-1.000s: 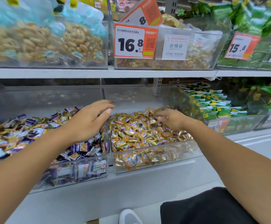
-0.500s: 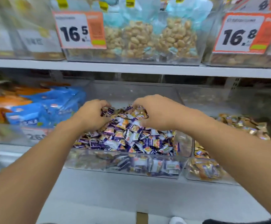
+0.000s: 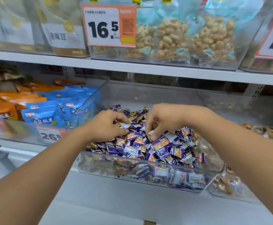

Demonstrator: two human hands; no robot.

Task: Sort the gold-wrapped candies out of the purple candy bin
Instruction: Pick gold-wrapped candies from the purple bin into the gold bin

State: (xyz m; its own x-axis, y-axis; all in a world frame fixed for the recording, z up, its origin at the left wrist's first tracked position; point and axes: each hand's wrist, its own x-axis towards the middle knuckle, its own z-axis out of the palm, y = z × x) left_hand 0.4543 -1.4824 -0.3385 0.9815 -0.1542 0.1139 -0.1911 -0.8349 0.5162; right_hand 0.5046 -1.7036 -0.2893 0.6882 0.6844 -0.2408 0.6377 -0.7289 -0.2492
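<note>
My right hand [image 3: 163, 118] pinches a gold candy [image 3: 150, 133] under its fingertips; my left hand [image 3: 107, 125], curled, rests just beside it.

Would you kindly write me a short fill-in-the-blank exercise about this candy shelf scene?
1. Both hands, the left hand and the right hand, reach into the clear bin of ____-wrapped candies.
2. The orange price tag on the upper shelf reads ____.
3. The blue snack bags lie in the bin to the ____ of the purple candy bin.
4. The right hand's fingertips pinch a candy with a ____ wrapper.

Missing words: purple; 16.5; left; gold
</note>
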